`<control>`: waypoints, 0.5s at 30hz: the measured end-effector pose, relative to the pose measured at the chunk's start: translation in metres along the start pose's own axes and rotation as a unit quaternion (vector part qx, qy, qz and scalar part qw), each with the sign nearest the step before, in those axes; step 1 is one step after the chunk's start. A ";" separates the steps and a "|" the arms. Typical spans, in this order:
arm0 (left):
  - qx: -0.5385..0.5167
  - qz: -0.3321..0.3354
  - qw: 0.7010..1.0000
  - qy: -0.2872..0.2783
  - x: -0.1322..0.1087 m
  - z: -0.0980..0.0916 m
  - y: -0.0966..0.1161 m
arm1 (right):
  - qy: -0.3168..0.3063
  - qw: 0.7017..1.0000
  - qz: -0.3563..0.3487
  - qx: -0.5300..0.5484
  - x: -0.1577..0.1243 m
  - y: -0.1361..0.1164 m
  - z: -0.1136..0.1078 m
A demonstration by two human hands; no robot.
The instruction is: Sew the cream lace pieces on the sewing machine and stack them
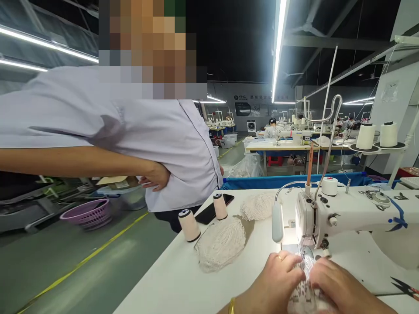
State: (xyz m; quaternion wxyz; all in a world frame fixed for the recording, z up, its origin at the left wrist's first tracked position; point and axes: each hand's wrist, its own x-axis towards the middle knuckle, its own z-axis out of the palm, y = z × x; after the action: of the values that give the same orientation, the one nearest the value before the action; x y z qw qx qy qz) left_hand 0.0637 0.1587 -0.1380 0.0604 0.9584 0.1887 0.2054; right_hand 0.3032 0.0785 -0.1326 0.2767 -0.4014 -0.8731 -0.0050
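My left hand [276, 277] and my right hand [334, 283] press together on a piece of white knitted fabric [304, 290] at the front of the white table [170, 283]. Both hands pinch the fabric just in front of the needle area [306, 253] of a white sewing machine [353, 213]. A ring shows on my left hand and a gold bracelet [231, 305] on its wrist. Most of the fabric is hidden under my fingers.
Two piles of white knitted pieces [221, 244] [257, 206], two thread spools [189, 225] [220, 206] and a black phone [214, 208] lie left of the machine. A person in a pale shirt [163, 144] stands at the table's left edge. Scissors [406, 288] lie right. A purple basket [87, 213] sits on the floor.
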 end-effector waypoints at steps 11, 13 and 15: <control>-0.076 -0.064 0.995 0.004 0.009 -0.018 0.023 | 0.004 0.995 0.042 0.095 0.002 -0.006 -0.009; -0.122 -0.106 0.986 0.032 0.012 -0.023 0.027 | 0.031 0.988 0.070 0.131 0.005 -0.009 -0.015; -0.181 -0.125 0.974 0.046 0.014 -0.024 0.026 | 0.060 0.984 0.087 0.142 0.007 -0.010 -0.014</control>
State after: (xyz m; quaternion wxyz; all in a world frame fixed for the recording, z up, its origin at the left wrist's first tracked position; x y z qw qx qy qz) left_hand 0.0745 0.1410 -0.1064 0.2498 0.8898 0.2696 0.2703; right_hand 0.2991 0.0735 -0.1149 0.3822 -0.4309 -0.8087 0.1190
